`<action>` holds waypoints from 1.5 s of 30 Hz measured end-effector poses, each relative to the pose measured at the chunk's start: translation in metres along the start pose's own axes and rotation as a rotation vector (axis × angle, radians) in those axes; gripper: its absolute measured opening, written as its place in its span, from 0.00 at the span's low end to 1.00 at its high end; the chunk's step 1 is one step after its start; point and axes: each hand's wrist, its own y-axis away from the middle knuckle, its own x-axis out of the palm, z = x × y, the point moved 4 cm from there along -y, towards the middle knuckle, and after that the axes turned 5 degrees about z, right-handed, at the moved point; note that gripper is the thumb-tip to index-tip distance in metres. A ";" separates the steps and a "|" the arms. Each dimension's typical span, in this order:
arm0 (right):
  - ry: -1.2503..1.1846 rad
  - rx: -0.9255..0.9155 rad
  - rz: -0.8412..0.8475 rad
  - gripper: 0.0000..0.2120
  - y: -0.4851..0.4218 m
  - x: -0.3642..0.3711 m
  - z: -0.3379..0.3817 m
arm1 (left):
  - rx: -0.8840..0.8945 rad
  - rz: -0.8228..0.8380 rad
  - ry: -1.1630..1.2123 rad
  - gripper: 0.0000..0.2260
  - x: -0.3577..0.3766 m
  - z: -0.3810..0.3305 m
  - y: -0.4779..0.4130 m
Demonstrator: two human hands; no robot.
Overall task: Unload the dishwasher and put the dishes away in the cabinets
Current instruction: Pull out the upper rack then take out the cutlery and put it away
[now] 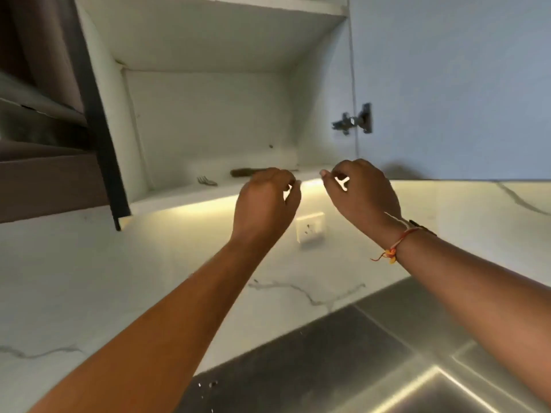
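I look up into an open white wall cabinet. On its bottom shelf lie a metal fork at the left and a brown-handled utensil beside it, partly hidden behind my left hand. My left hand is raised in front of the shelf's front edge, fingers loosely curled, with nothing seen in it. My right hand is at the same height a little to the right, fingers also loosely curled and empty. Neither hand touches the fork or the utensil.
The cabinet door stands open at the right on a metal hinge. A dark cabinet is at the left. Below are a lit marble backsplash, a wall socket and a steel sink.
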 end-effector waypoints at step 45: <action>0.499 2.116 -0.515 0.12 0.991 -0.681 -0.082 | 0.964 1.801 1.060 0.09 -0.042 -0.931 0.637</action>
